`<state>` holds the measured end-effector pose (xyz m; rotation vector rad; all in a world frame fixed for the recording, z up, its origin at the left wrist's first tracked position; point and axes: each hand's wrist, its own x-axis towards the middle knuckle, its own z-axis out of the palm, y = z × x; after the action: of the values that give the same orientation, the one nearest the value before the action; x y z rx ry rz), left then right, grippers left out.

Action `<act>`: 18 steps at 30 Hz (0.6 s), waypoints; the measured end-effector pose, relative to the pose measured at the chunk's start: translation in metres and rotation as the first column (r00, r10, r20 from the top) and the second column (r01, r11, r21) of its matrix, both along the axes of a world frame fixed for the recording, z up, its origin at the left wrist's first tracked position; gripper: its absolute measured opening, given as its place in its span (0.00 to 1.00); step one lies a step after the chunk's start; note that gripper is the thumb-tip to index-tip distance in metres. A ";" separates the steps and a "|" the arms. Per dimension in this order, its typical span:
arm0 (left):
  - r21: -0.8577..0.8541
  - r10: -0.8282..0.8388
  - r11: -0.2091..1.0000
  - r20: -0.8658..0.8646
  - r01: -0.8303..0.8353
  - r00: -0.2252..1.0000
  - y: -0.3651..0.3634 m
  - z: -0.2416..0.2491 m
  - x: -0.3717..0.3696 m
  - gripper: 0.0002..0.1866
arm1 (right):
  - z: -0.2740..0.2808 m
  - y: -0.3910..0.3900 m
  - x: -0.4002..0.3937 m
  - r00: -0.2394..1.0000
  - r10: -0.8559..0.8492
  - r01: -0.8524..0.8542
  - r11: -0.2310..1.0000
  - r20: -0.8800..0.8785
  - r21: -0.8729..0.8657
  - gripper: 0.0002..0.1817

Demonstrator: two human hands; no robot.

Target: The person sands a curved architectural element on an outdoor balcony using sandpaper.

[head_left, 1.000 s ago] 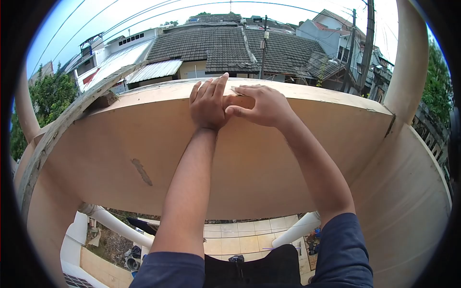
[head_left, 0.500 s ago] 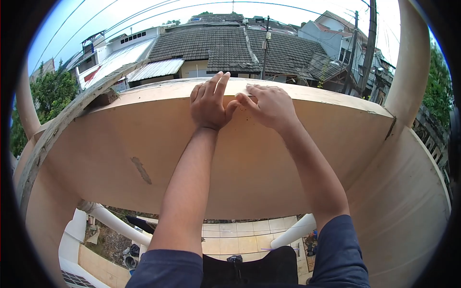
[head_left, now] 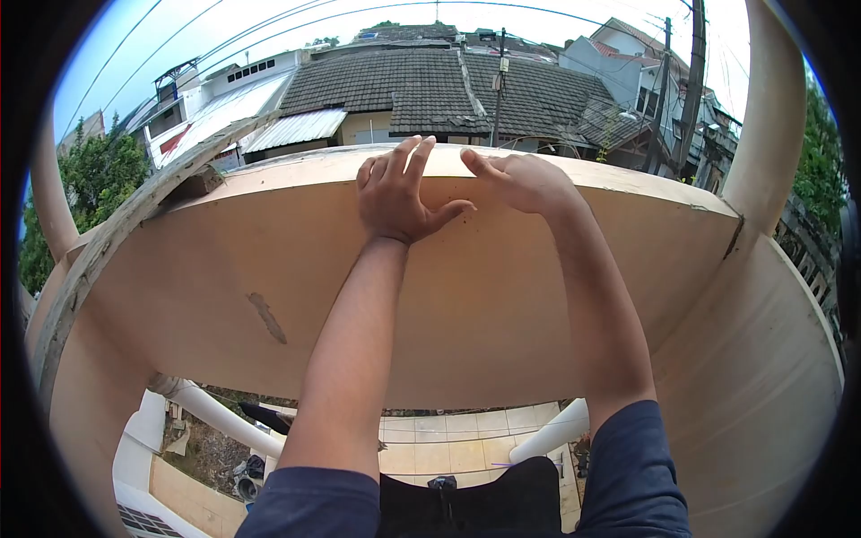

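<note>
A large beige painted board (head_left: 502,305) stands tilted in front of me, its far edge at the top. My left hand (head_left: 395,193) lies flat on the board just below that edge, fingers apart and thumb stretched to the right. My right hand (head_left: 525,179) rests on the far edge itself, fingers together and pointing left, a little apart from the left hand. Whatever may be under the right palm is hidden.
Round beige posts rise at the right (head_left: 762,117) and left (head_left: 49,206). A chipped patch (head_left: 266,318) marks the board; a rough bare wood strip (head_left: 134,215) runs along its left side. Tiled floor (head_left: 448,439) and white pipes (head_left: 206,412) lie below. Tiled roofs (head_left: 421,85) stand beyond.
My right hand has slid up from beside the left thumb onto the far edge. The tan sheet seen under its fingers earlier no longer shows. The left hand stayed put, thumb now spread.
</note>
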<state>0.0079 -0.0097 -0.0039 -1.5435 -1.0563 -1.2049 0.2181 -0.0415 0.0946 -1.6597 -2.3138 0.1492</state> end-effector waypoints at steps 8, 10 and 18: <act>0.019 0.081 0.997 0.020 -0.081 0.997 0.017 -0.007 0.003 0.33 | 0.003 0.003 -0.034 0.960 0.263 -0.269 0.961 -0.099 -0.058 0.61; -0.022 0.051 0.998 0.001 -0.051 0.999 0.006 -0.004 0.001 0.29 | -0.001 0.019 -0.028 0.944 0.271 -0.259 0.962 -0.189 0.085 0.64; 0.051 -0.017 0.999 -0.019 0.018 1.000 0.002 -0.003 0.005 0.21 | 0.006 0.040 0.001 0.892 0.316 -0.327 0.945 -0.323 0.023 0.57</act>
<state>0.0128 -0.0079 -0.0066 -1.5241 -0.9943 -1.2189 0.2191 -0.0014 0.1007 -1.1445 -2.3136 0.4918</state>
